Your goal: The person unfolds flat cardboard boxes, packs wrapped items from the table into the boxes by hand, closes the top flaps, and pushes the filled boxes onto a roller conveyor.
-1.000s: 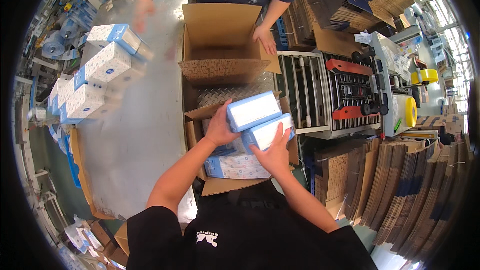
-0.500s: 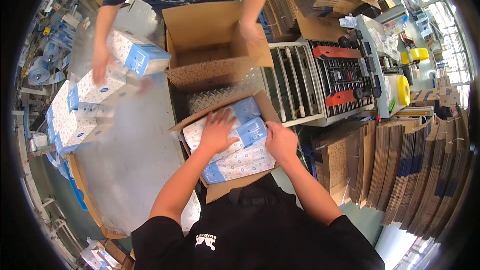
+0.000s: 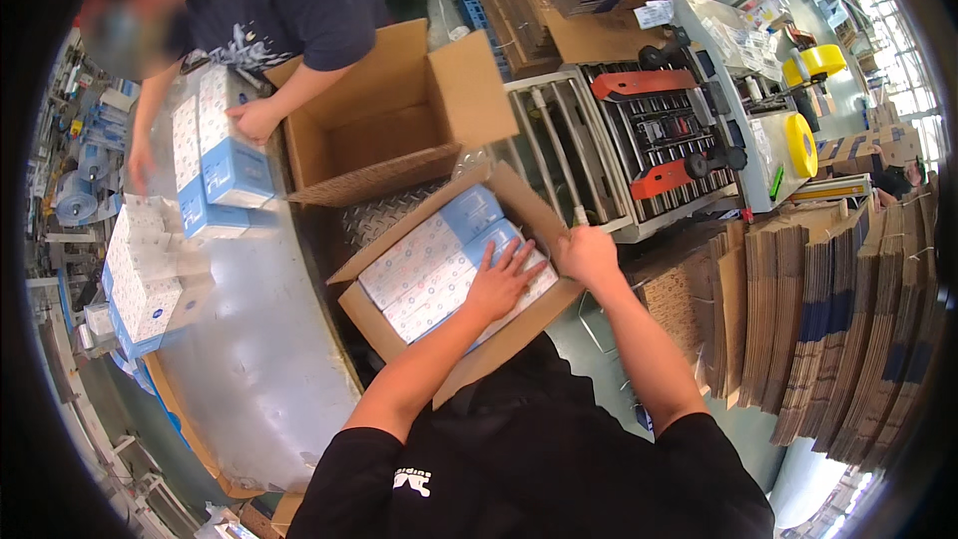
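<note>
Cardboard fills the middle of the head view: an open brown cardboard carton (image 3: 519, 329) sits tilted just in front of the person in a black shirt, its flaps folded outward and its inside packed close with flat white-and-blue patterned boxes (image 3: 424, 274) lying side by side. Its left edge lies next to a shiny grey metal table (image 3: 259, 369), and its far corner comes close to a second open brown carton (image 3: 399, 130), which shows no contents. On the right, a grey roller conveyor with red guides (image 3: 649, 140) lies near the packed carton's right flap, with stacks of flattened brown cardboard sheets (image 3: 818, 329) standing beyond, so free room is narrow on that side. The left hand (image 3: 504, 279) lies flat with fingers spread wide, palm pressed on top of the packed boxes, gripping nothing. The right hand (image 3: 587, 255) is curled over the carton's right rim; how tightly it closes cannot be told. Across the table, another person in a dark blue shirt presses a hand (image 3: 254, 120) against a tall stack of white-and-blue boxes (image 3: 215, 155), near the second carton's left wall. More white-and-blue boxes (image 3: 145, 284) are piled at the table's left edge.
</note>
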Available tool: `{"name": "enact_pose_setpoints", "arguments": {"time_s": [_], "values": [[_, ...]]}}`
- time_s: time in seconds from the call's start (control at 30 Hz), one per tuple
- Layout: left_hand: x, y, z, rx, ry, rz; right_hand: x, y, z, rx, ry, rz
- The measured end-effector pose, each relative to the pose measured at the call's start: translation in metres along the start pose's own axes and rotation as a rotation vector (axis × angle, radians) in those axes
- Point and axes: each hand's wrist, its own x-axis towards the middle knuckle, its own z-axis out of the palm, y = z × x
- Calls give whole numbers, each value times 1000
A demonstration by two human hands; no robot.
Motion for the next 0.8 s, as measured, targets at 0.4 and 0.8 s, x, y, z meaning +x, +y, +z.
{"name": "enact_pose_setpoints", "arguments": {"time_s": [0.4,0.8], "values": [[-55,-31,-4,-1388,265,-1556,39,137,-34,-185,-671,-163],[228,-1,-85,-537,-803,-353,96,165,-73,-58,-579,-192]]}}
